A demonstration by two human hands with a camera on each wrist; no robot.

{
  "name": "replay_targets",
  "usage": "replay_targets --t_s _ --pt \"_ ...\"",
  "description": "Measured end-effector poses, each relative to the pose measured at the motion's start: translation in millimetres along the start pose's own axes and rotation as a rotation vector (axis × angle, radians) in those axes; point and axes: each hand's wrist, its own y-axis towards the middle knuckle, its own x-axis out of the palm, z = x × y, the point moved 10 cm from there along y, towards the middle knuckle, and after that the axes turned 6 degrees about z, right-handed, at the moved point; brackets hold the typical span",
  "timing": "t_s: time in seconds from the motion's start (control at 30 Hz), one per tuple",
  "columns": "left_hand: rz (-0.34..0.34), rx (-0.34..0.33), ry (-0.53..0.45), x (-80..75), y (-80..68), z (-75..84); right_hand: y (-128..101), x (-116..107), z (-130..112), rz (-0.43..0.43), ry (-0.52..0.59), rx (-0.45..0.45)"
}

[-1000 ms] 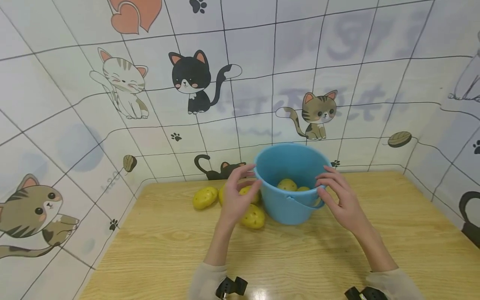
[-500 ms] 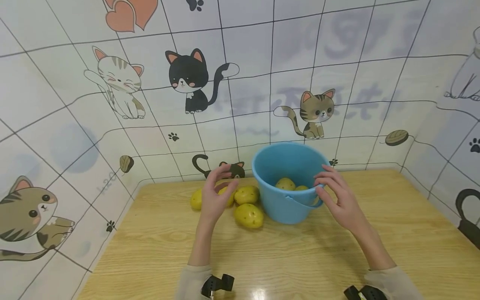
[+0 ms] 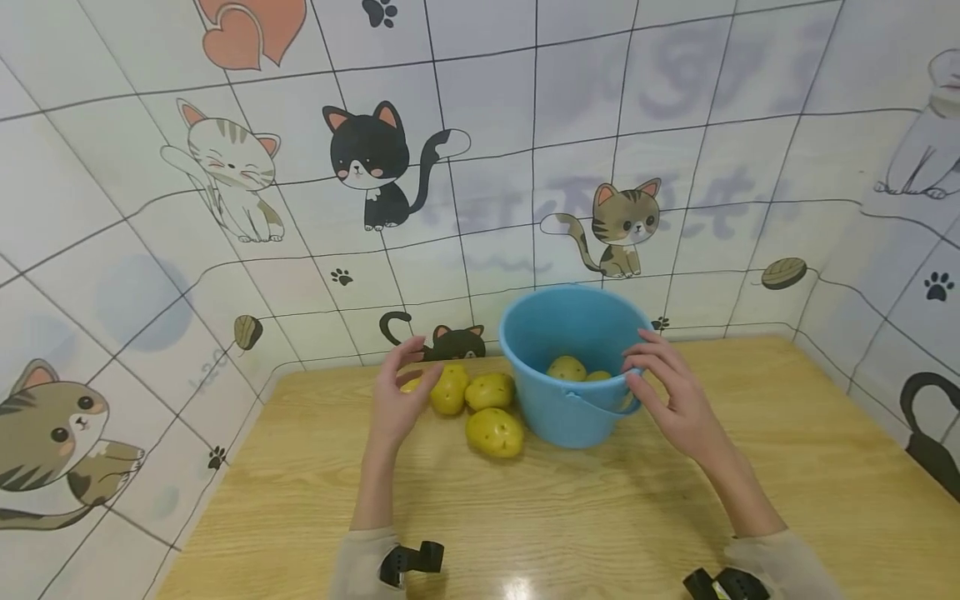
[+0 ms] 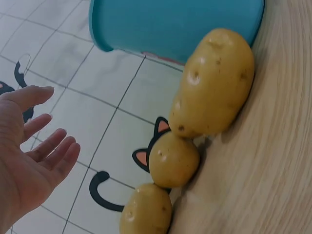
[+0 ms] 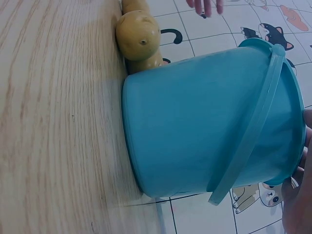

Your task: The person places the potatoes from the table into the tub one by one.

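Note:
A blue bucket stands upright on the table, its handle hanging down at the front. My right hand holds its right rim, fingers curled over the edge. Two potatoes show inside. Left of the bucket lie several more: one potato in front, one potato behind it, and another potato farther left. My left hand hovers around the leftmost potato, partly hiding it. In the left wrist view the fingers of that hand are spread and hold nothing.
The wooden table runs back to a tiled wall printed with cartoon cats. Side walls close in the table at left and right. The bucket stands close to the back wall.
My left hand has let go of the bucket's left rim and moved left over the potatoes to the leftmost one. My right hand stays on the rim, and the bucket has not moved.

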Motion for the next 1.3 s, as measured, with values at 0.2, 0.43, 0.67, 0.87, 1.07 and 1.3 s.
replay_targets --t_s 0.2,0.43,0.67,0.87,1.07,1.3 --pt "0.029 -0.072 0.059 -22.5 4.8 -31.3 1.1 2.6 -3.3 0.008 0.011 -0.017" --pt "0.065 -0.079 0.174 -40.7 9.1 -60.0 -0.1 0.7 -2.2 0.027 0.002 -0.026" --pt "0.024 -0.127 0.3 -47.0 6.5 -81.4 0.3 -0.3 -2.5 0.026 -0.001 -0.03" --pt "-0.002 -0.168 0.358 -49.7 1.9 -101.3 1.7 0.8 -3.5 0.024 -0.002 -0.036" --pt "-0.058 -0.234 0.406 -48.0 -2.9 -122.5 2.9 1.6 -4.3 0.017 0.0 -0.028" --pt "-0.044 -0.276 0.404 -53.8 -6.2 -133.2 2.0 0.8 -4.1 0.027 0.005 -0.031"
